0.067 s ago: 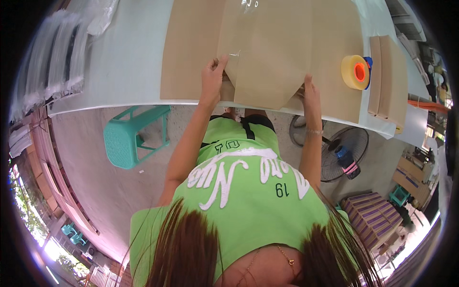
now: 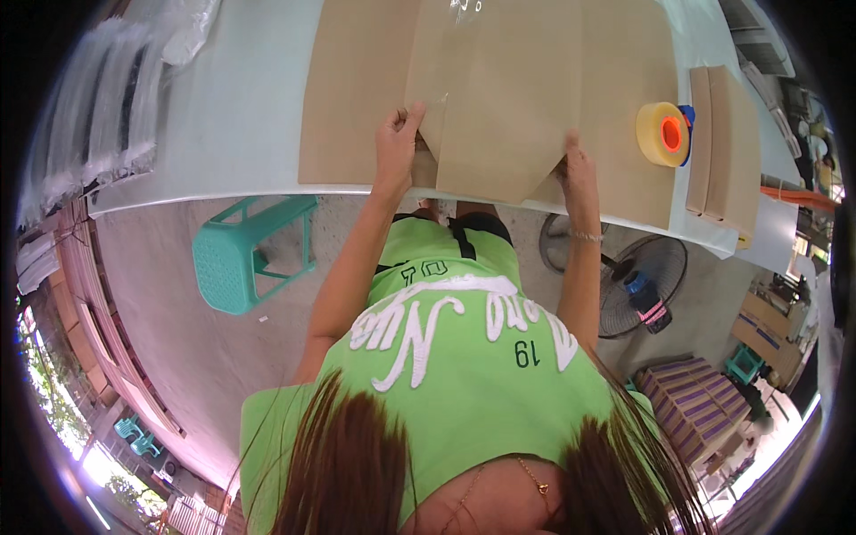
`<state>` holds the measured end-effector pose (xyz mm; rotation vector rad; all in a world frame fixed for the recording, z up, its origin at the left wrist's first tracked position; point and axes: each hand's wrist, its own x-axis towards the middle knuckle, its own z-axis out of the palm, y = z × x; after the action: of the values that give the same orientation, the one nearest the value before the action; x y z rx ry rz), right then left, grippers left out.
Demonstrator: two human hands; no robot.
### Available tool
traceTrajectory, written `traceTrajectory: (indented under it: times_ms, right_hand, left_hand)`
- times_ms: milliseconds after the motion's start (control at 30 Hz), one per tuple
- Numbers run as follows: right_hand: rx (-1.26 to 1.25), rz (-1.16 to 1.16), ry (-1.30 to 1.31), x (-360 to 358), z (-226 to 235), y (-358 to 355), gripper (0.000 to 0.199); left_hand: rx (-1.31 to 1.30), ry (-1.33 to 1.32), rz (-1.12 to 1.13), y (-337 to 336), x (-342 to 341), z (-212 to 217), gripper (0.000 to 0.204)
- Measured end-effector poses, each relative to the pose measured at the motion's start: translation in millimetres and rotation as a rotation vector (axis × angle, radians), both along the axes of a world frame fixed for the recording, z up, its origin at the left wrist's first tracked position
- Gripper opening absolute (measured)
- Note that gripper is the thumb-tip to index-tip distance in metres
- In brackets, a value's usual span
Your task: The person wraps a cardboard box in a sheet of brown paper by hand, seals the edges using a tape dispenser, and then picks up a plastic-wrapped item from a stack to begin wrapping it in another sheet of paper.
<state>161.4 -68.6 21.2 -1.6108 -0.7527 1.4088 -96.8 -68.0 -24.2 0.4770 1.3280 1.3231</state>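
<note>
A brown cardboard sheet point(image 2: 508, 116) lies folded on the table, its near end forming a flap with slanted corners. My left hand point(image 2: 398, 147) pinches the flap's left edge, thumb on top and the other fingers partly hidden. At the right slanted edge, my right hand point(image 2: 578, 174) has its fingers closed on the cardboard, fingertips tucked partly under it. Clear tape shines on the sheet's upper part. To the right of my right hand, a roll of tape point(image 2: 654, 135) with an orange core stands on the cardboard, a blue part behind it.
The white table point(image 2: 232, 116) has its front edge just below my hands. Folded cardboard point(image 2: 724, 147) lies at its right end, plastic-wrapped bundles point(image 2: 98, 107) at the left. Below are a green stool point(image 2: 241, 259) and a fan point(image 2: 637, 285). A striped box point(image 2: 695, 406) stands lower right.
My right hand has shifted very slightly at the flap's right edge. My left hand and the cardboard look the same.
</note>
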Motion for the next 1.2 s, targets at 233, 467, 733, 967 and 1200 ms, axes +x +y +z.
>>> traceTrajectory:
  times_ms: [233,467,733,967,1200]
  right_hand:
    - [0.048,-0.032,0.081,-18,-19,-34,0.036]
    - [0.003,0.071,0.067,-35,11,-74,0.031]
    - [-0.022,0.07,0.011,-40,-3,-80,0.029]
    - [-0.042,0.146,0.003,-37,2,-76,0.029]
    - [-0.212,0.341,-0.524,58,32,-1,0.031]
  left_hand:
    - [-0.133,-0.022,-0.155,-45,14,19,0.025]
    - [-0.162,-0.168,-0.175,-73,30,45,0.022]
    - [-0.184,-0.051,-0.381,-65,13,28,0.025]
    - [-0.196,0.166,-0.538,-60,4,42,0.028]
    - [-0.249,0.8,-0.39,-5,-57,85,0.028]
